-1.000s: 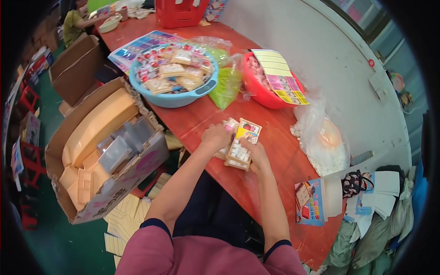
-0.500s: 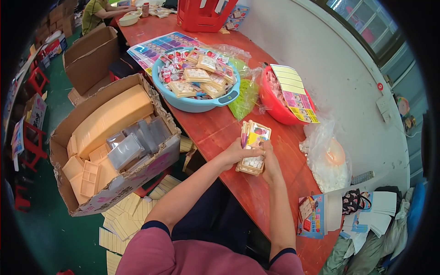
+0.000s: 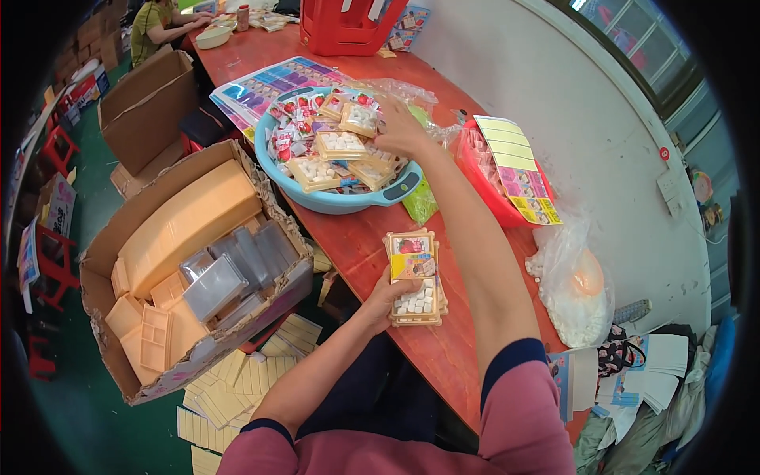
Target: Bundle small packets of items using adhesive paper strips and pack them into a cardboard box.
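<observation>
My left hand (image 3: 385, 302) is closed around the lower left side of a small stack of cream plastic trays (image 3: 415, 277). The top tray holds white cubes, with a colourful label and a strawberry-printed sachet in its other part. My right arm is stretched forward over the table, and my right hand (image 3: 402, 131) is at the right side of the blue basin (image 3: 336, 204). Its fingers reach down beside a filled tray (image 3: 359, 119); their tips are partly hidden, so their grip is unclear. In the basin, several filled trays lie on red-and-white sachets (image 3: 283, 148).
A cardboard box (image 3: 277, 294) of cream trays and clear plastic covers stands at left. Right of the basin is a red bowl (image 3: 518, 214) with a printed sheet across it. Beyond that lies a clear bag of white pieces (image 3: 564, 309). A red basket (image 3: 332, 36) and another person (image 3: 154, 32) are farther back.
My right hand has left the stack and moved forward to the basin. The left hand keeps the stack and has drawn it slightly left and nearer.
</observation>
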A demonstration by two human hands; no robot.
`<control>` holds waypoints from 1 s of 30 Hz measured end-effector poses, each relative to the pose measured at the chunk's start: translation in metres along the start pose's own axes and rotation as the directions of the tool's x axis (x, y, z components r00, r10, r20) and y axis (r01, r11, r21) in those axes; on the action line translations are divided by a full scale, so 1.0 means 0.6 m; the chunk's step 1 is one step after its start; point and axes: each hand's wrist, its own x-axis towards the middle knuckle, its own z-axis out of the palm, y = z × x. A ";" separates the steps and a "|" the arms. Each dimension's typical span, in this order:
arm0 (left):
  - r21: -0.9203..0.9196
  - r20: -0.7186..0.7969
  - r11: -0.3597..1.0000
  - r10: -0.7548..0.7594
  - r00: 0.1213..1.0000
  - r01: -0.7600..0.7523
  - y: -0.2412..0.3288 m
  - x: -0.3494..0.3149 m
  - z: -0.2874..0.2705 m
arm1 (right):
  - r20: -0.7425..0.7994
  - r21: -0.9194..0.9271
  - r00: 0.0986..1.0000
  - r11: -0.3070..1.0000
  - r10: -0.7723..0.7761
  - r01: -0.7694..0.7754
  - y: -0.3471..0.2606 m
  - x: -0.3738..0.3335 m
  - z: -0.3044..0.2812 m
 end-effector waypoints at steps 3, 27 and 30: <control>0.020 -0.057 0.999 0.049 0.997 -0.048 -0.007 0.000 -0.001 | 0.212 -0.103 0.974 0.993 0.080 -0.059 -0.018 0.014 -0.017; 0.422 0.318 0.898 -0.016 0.948 -0.126 -0.075 -0.037 0.097 | -0.046 0.765 0.862 0.572 0.505 -0.295 -0.033 -0.644 -0.105; 0.515 0.418 0.819 0.015 0.908 -0.251 -0.097 -0.048 0.107 | 0.163 0.826 0.904 0.447 0.395 -0.343 -0.043 -0.676 -0.141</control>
